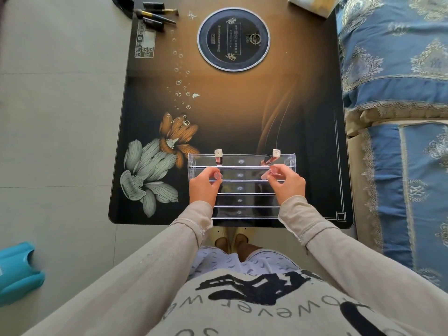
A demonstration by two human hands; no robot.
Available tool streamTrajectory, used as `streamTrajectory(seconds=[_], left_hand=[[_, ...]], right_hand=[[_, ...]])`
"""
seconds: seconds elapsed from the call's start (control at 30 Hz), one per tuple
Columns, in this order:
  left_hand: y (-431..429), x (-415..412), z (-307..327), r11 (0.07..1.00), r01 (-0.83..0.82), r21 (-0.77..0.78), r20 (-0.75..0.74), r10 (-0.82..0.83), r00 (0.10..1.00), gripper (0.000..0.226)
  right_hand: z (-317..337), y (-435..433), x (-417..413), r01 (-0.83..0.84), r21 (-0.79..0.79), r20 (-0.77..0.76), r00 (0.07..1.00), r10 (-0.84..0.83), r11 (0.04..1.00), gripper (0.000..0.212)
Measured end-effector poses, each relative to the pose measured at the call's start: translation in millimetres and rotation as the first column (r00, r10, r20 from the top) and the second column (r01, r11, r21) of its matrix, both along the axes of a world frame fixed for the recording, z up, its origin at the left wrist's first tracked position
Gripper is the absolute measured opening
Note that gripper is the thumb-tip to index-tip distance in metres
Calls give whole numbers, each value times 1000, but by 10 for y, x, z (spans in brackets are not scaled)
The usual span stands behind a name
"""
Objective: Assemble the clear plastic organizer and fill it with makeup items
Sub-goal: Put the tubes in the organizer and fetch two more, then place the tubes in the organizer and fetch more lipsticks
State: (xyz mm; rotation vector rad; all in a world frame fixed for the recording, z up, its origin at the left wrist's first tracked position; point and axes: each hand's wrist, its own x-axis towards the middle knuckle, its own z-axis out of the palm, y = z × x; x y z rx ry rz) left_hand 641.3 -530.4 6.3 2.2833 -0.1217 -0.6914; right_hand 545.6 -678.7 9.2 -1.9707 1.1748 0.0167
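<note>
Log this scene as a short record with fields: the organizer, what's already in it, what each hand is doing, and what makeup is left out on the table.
organizer: clear plastic tiered organizer, at the near edge of the dark floral glass table
far row: pink lip gloss tube with pale square cap at left; matching tube at right
left hand: pinches small pink round-capped item over second row
right hand: pinches pink tube over second row
not yet stored: black makeup brushes, far left corner

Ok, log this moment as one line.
organizer: assembled, on table | back tier: two standing tubes | left hand: pinches left tube at second tier | right hand: pinches right tube at second tier
</note>
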Motion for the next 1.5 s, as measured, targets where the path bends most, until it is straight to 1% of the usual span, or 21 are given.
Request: streamTrajectory(seconds=[0.13, 0.43, 0.77, 0.97, 1.03, 1.13, 1.17, 1.23, 1.3, 1.37, 1.4, 1.47, 1.5], left_hand=[[-7, 17, 2, 999, 44, 14, 13, -44, 999, 17], [8, 27, -10, 997, 77, 20, 30, -77, 997, 14], [59, 3, 0, 996, 91, -6, 59, -90, 994, 22], [157, -26, 19, 997, 81, -1, 71, -81, 994, 38], [247, -45, -8, 997, 79, 11, 78, -79, 994, 36], [461, -96, -58, 993, 97, 61, 83, -102, 991, 17], [547, -118, -81, 991, 101, 90, 62, -107, 992, 10], [741, -168, -138, 979, 118, 167, -31, -115, 993, 8], [950, -241, -208, 948, 199, 249, -205, -150, 967, 12], [1161, -341, -269, 892, 325, 314, -417, -178, 891, 15], [1263, -395, -285, 851, 389, 353, -497, -181, 848, 18], [1443, -482, -305, 778, 471, 415, -581, -172, 796, 22], [1507, -521, -309, 764, 480, 431, -596, -158, 787, 23]], right_hand=[[9, 1, 7, -10, 3, -8, 1000, 10, 1000, 19], [24, 10, -17, -43, -24, -35, 999, 42, 999, 17], [55, 1, -51, -30, -19, -16, 999, 29, 999, 18], [74, 41, -229, 3, -4, -32, 999, -3, 1000, 36], [69, 74, -343, 14, -7, -36, 999, -14, 1000, 35], [38, 110, -606, 48, 28, -76, 996, -46, 998, 27], [13, 116, -712, 60, 56, -115, 992, -54, 997, 24], [-62, 131, -933, 71, 122, -216, 975, -44, 990, 19], [-125, 166, -1149, 97, 213, -323, 946, -23, 972, 17], [-159, 216, -1340, 127, 297, -428, 904, 13, 947, 19], [-167, 248, -1420, 137, 331, -476, 879, 40, 934, 21], [-180, 318, -1542, 147, 383, -560, 822, 102, 912, 24], [-173, 355, -1578, 142, 404, -597, 789, 143, 904, 27]])
